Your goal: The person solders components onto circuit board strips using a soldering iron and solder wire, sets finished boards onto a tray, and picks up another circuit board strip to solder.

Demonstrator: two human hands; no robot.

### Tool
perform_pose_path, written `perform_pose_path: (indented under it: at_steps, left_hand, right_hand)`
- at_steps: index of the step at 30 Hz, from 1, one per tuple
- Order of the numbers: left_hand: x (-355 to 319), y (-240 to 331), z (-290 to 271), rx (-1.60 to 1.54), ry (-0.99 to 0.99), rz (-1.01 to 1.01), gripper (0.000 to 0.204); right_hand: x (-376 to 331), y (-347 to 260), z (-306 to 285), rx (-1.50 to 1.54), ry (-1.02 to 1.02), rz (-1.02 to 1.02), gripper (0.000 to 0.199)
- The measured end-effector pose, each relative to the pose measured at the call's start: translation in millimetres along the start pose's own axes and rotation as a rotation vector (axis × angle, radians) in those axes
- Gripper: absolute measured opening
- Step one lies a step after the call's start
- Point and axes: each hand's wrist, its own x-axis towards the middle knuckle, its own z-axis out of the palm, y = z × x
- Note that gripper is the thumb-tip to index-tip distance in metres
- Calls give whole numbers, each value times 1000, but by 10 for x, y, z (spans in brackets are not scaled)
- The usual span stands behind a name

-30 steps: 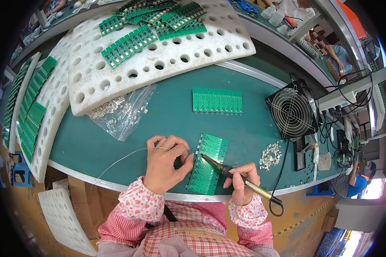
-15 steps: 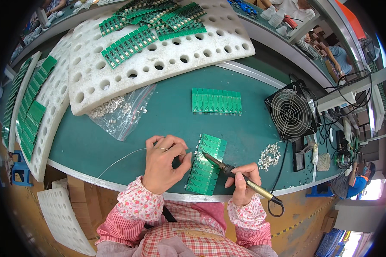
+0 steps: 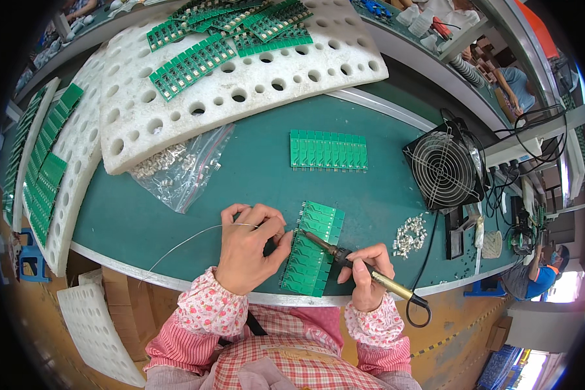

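Note:
A green circuit board panel (image 3: 315, 250) lies on the green mat near the table's front edge, with a row of pins along its left side. My right hand (image 3: 369, 276) grips a soldering iron (image 3: 385, 281), whose tip touches or nearly touches the panel's left edge by the pins. Pinched in my left hand (image 3: 252, 244) is a thin solder wire (image 3: 182, 243), which trails off to the left; its working end reaches toward the same pin row. Farther back lies a second green panel (image 3: 328, 150), separate from both hands.
At right stand a black fan (image 3: 442, 168) and a pile of small white connectors (image 3: 410, 236). A clear bag of connectors (image 3: 187, 170) lies partly beneath a white foam board (image 3: 195, 97) with several panels on it. More panels (image 3: 49, 170) lean at far left.
The iron's tip has moved slightly left and up, from the panel's face to its pin edge near the solder. My left hand stays almost still.

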Motion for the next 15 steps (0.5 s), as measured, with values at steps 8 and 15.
perform_pose_path:
  at_steps: [8, 15]
  left_hand:
    - [13, 4, -8, 24, 14, 15, 13]
    - [-24, 29, -14, 48, -13, -1, 16]
  right_hand:
    - [17, -13, 9, -1, -20, -43, 14]
    - [-13, -4, -3, -39, -33, -53, 12]
